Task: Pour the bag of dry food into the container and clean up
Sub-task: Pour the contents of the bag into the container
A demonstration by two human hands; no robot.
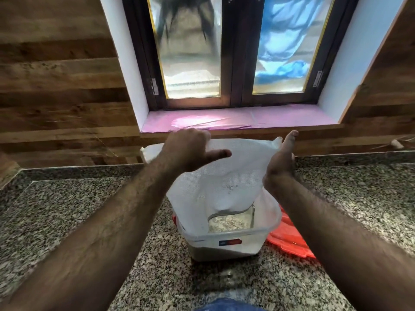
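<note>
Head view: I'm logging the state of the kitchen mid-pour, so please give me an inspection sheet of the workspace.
Surface: speckled granite counter, grains not seen spilled.
Job's things: white woven bag upended, mouth down inside the clear plastic container; dry food lies in the container.
Clutter: orange-red lid lies on the counter beside the container, to its right.
Hands: left hand grips the bag's upper edge, thumb out; right hand presses flat against the bag's side, fingers straight.
Cables: nothing seen.
Surroundings: wood-panelled wall, closed window with frosted panes, pink-lined sill.
</note>
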